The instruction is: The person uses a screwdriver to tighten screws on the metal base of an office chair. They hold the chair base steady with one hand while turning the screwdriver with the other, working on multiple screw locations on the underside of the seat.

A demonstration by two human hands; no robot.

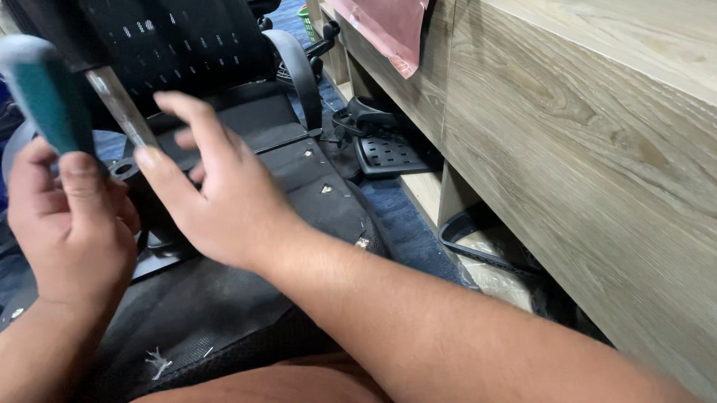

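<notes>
Teal-handled screwdriver gripped in left hand, right hand just beside

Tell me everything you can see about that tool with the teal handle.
The screwdriver has a thick teal handle, matte and rubbery in look, and a shiny metal shaft running down and to the right. Its tip is hidden behind the right hand. The left hand is wrapped around the lower handle, holding the tool tilted, handle toward the upper left. The right hand's thumb rests against the shaft. It is held above the black underside of an office chair. The handle is slightly blurred.
</notes>
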